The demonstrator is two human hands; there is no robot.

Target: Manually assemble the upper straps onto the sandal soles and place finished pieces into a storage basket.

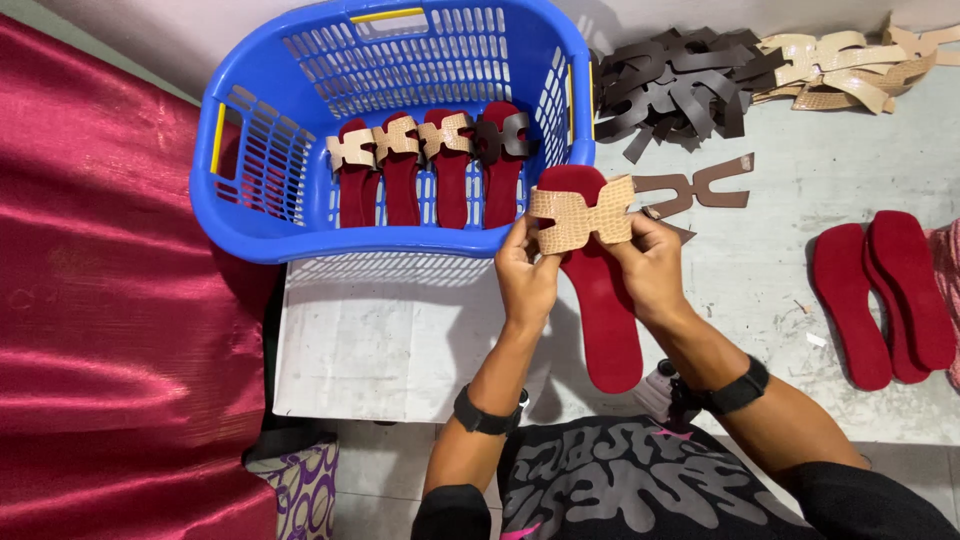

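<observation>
A dark red sandal insole [605, 320] with a beige textured strap piece [582, 215] across its front is held up over the pale table [400, 340]. My left hand [527, 268] pinches the strap's left end and the sole's edge. My right hand [652, 262] grips the strap's right end on the other side. Just beyond the hands stands a blue plastic laundry basket [250, 225], with several finished red sandals [425, 165] lined up inside, most with beige straps, one with a dark strap.
A loose brown strap piece [700, 188] lies right of the hands. Piles of dark brown straps [675, 85] and beige straps [850, 65] sit at the far right. Two bare red insoles [885, 295] lie at the right edge. Red cloth [110, 300] covers the left.
</observation>
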